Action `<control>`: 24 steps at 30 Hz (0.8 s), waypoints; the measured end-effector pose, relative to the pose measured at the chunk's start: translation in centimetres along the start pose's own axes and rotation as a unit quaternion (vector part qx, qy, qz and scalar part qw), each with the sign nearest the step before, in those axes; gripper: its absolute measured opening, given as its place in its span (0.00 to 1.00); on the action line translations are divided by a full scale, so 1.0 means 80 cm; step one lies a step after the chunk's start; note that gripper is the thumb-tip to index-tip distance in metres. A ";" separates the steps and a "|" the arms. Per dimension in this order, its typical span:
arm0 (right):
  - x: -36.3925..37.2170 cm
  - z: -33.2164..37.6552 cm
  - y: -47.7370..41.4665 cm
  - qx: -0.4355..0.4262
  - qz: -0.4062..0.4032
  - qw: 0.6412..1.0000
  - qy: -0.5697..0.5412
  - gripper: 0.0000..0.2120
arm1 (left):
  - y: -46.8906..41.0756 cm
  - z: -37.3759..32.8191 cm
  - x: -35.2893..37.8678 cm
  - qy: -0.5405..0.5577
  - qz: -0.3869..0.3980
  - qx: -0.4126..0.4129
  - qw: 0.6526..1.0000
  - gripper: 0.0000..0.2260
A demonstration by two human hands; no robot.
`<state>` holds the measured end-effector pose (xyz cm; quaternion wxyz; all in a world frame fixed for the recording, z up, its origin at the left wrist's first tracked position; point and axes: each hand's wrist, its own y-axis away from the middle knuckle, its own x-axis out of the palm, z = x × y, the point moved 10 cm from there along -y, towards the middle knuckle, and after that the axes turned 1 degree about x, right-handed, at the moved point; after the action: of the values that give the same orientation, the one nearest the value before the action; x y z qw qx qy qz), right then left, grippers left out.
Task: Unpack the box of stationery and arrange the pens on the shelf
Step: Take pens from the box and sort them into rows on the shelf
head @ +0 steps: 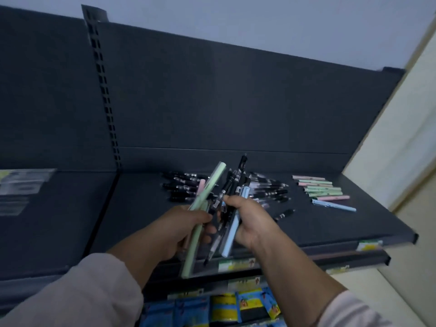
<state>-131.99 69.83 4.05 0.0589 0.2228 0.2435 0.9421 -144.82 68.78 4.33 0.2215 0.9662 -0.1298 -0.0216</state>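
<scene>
My left hand (175,230) grips a long green pen (208,182) and a pink one beside it. My right hand (250,218) grips a mixed bunch of black, clear and light blue pens (232,187), held fanned out above the dark shelf (330,223). On the shelf behind my hands lie two heaps of black pens (182,186), one to the left and one to the right (271,188). A row of pastel pink, green and blue pens (323,191) lies at the right. One black pen (284,214) lies alone near my right hand. No box is in view.
The shelf's dark back panel (236,102) rises behind. Clear packets (21,185) lie on the neighbouring shelf at the left. Lower shelves with price labels (236,264) and blue and yellow packs (236,308) sit below. A cream wall (401,149) closes the right side.
</scene>
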 end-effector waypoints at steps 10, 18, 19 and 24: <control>0.034 0.009 -0.096 -0.054 -0.024 0.984 0.170 0.10 | -0.083 0.012 -0.054 -0.050 -0.025 -0.037 0.998 0.09; 0.050 0.033 -0.158 -0.041 0.073 0.836 0.542 0.12 | -0.083 0.019 -0.121 0.002 -0.128 -0.078 0.989 0.10; 0.053 0.032 -0.162 -0.041 0.094 0.813 0.574 0.12 | -0.080 0.022 -0.122 0.021 -0.141 -0.090 0.986 0.10; 0.058 0.043 -0.178 -0.053 0.150 0.762 0.627 0.12 | -0.072 0.026 -0.100 0.099 -0.172 -0.122 0.972 0.08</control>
<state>-134.53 84.74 1.65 -0.2376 -0.3875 0.1388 0.8798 -151.35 74.97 -0.18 0.3423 0.9371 0.0649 0.0209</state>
